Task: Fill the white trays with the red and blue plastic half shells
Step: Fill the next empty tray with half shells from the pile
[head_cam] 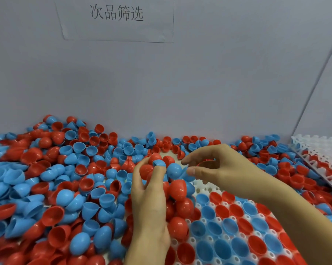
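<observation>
A white tray (205,190) lies at the lower right, most of its sockets filled with red and blue half shells, open side up. My left hand (149,199) sits at the tray's left edge, fingers curled round a cluster of red shells (147,171) with a small blue shell (159,163) on top. My right hand (218,167) reaches in from the right, thumb and fingers pinching a blue shell (174,170). A red rim (204,161) shows inside its palm. A deep loose pile of shells (65,188) covers the table to the left.
A second white tray (318,148) holding red shells lies tilted at the far right. A grey wall with a taped paper sign (116,15) stands close behind the pile. A side panel closes the right corner.
</observation>
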`<state>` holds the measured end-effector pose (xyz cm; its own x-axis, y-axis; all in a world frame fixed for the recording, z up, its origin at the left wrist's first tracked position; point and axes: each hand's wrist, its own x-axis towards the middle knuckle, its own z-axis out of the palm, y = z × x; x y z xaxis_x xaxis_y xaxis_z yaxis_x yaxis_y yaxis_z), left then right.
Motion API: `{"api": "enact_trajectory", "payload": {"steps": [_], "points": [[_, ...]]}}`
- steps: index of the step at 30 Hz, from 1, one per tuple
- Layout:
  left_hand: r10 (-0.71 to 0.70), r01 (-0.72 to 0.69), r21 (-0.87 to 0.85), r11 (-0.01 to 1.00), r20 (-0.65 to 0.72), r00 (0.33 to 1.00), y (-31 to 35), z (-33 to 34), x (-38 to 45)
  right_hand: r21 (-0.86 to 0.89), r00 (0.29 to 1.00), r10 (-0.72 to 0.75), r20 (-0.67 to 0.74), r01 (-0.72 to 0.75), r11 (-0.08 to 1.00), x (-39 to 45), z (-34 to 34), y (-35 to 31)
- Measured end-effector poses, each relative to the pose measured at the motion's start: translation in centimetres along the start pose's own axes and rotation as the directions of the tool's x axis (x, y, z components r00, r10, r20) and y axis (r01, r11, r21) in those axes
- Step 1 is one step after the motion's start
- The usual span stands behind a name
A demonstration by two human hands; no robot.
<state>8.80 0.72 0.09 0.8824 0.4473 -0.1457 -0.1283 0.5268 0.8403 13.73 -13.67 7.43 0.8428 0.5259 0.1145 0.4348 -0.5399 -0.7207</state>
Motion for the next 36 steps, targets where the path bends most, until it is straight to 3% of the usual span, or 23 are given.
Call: {"api": "enact_trajectory", "payload": {"steps": [8, 12, 15, 20, 25, 28, 32, 36], "points": [[-0.096, 0.081, -0.145, 0.986, -0.102, 0.99, -0.1, -0.5, 0.6, 0.164, 0.99, -0.012, -0.143, 0.036, 0.986, -0.2, -0.1, -0.5], [-0.088, 0.076, -0.135, 0.988, -0.082, 0.993, -0.3, -0.1, 0.4, 0.08, 0.998, -0.018, -0.054, 0.022, 0.997, -0.2, 1.1, -0.7], [0.002, -0.009, -0.064, 0.998, -0.111, 0.994, -0.4, -0.1, 0.4, -0.01, 0.997, -0.019, -0.074, 0.018, 1.0, -0.1, 1.4, -0.4], [0.121, -0.117, 0.035, 0.992, -0.138, 0.983, -0.2, -0.2, 0.3, 0.041, 0.997, 0.035, 0.073, -0.038, 0.998, -0.2, 0.6, -0.4], [0.146, -0.139, 0.056, 0.989, -0.17, 0.975, -0.3, -0.3, 0.4, -0.022, 0.984, 0.016, 0.175, -0.013, 1.0, -0.2, 0.6, -0.6], [0.138, -0.13, 0.052, 0.99, -0.176, 0.975, -0.2, -0.3, 0.4, 0.031, 0.998, 0.017, 0.058, -0.019, 0.999, -0.2, -0.3, 0.2], [0.105, -0.104, 0.019, 0.994, -0.183, 0.978, 0.1, -0.2, 0.2, 0.179, 0.965, 0.193, -0.177, -0.162, 0.971, 0.1, -3.0, 2.7], [0.065, -0.066, -0.001, 0.998, -0.188, 0.98, 0.2, -0.2, 0.2, -0.034, 0.915, 0.324, -0.239, -0.341, 0.939, 0.4, -4.6, 6.6]]}}
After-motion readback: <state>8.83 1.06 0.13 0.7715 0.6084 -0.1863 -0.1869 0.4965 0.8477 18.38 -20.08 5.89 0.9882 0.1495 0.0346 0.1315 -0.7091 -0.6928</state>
